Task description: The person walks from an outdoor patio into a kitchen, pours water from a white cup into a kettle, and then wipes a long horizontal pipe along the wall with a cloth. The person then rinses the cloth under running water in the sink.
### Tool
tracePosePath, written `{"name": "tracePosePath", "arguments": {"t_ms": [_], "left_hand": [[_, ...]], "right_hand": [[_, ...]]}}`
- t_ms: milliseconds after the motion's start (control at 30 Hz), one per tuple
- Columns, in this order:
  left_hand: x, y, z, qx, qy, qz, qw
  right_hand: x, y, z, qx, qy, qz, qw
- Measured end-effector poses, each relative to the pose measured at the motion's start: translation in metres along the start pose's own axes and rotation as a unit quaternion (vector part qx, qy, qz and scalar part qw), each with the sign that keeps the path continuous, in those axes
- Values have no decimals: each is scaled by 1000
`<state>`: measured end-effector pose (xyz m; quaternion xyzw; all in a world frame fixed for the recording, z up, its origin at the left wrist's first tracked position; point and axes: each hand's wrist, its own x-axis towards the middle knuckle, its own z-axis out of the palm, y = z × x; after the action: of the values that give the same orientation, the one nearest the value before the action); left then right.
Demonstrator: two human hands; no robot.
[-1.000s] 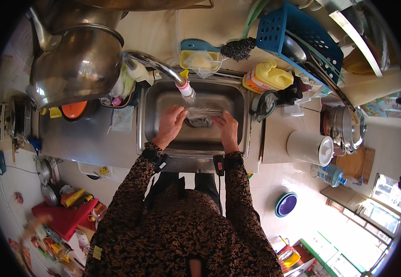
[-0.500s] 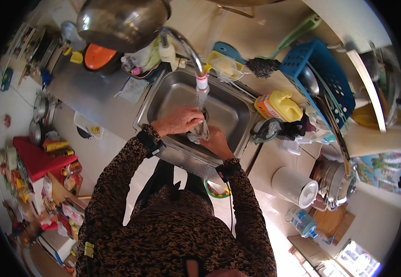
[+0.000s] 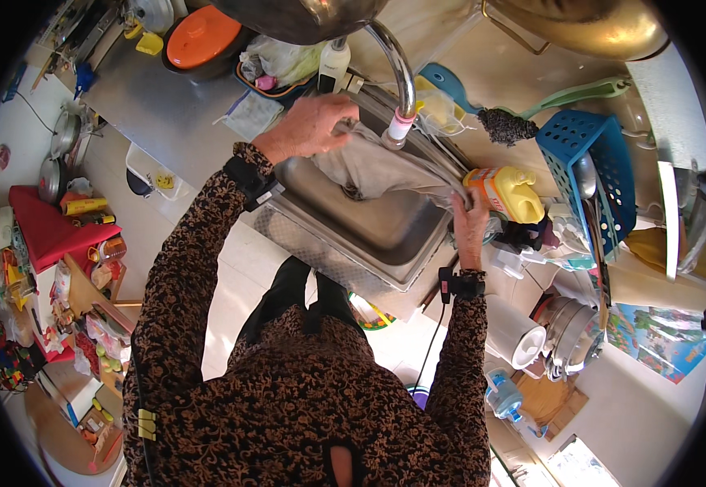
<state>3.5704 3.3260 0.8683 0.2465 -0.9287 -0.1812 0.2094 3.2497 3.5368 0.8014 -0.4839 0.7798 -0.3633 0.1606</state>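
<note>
A greyish-beige cloth (image 3: 381, 166) is stretched over the metal sink (image 3: 373, 235), spread wide between both of my hands. My left hand (image 3: 304, 128) pinches one end at the upper left of the basin. At the sink's right edge, my right hand (image 3: 470, 223) is closed on the other end. The chrome faucet (image 3: 406, 77) arches from the back, its mouth just over the cloth; I cannot tell whether water is running.
Beside the right rim stands a yellow jug (image 3: 517, 193). Farther right hangs a blue perforated basket (image 3: 584, 150) with utensils. A dark scrubber (image 3: 507, 127), a pump bottle (image 3: 334, 63) and an orange-lidded pot (image 3: 201, 39) line the back. A large metal pan (image 3: 296, 18) overhangs the faucet.
My hands have moved apart from low in the basin, left hand up and left, right hand up and right. The bunched cloth is now spread out. The view has shifted.
</note>
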Motion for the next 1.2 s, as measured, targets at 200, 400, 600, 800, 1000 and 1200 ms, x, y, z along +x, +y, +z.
{"name": "tracePosePath", "arguments": {"t_ms": [200, 400, 600, 800, 1000, 1200], "left_hand": [[4, 32, -47, -18, 98, 35, 994], [-94, -2, 41, 27, -151, -1, 988], [-147, -58, 171, 14, -255, -75, 964], [-78, -119, 249, -91, -135, -292, 942], [-100, -130, 292, -494, -47, -643, 583], [-115, -99, 291, -521, -188, -660, 508]], "right_hand": [[-33, -65, -38, -110, 214, -218, 946], [-102, -15, 51, -168, -29, -252, 953], [-107, 86, 140, -64, -212, -14, 975], [-20, 104, 169, -103, -83, 63, 989], [23, 96, 239, -122, 21, 101, 987], [-20, 65, 268, -86, -162, 81, 980]]}}
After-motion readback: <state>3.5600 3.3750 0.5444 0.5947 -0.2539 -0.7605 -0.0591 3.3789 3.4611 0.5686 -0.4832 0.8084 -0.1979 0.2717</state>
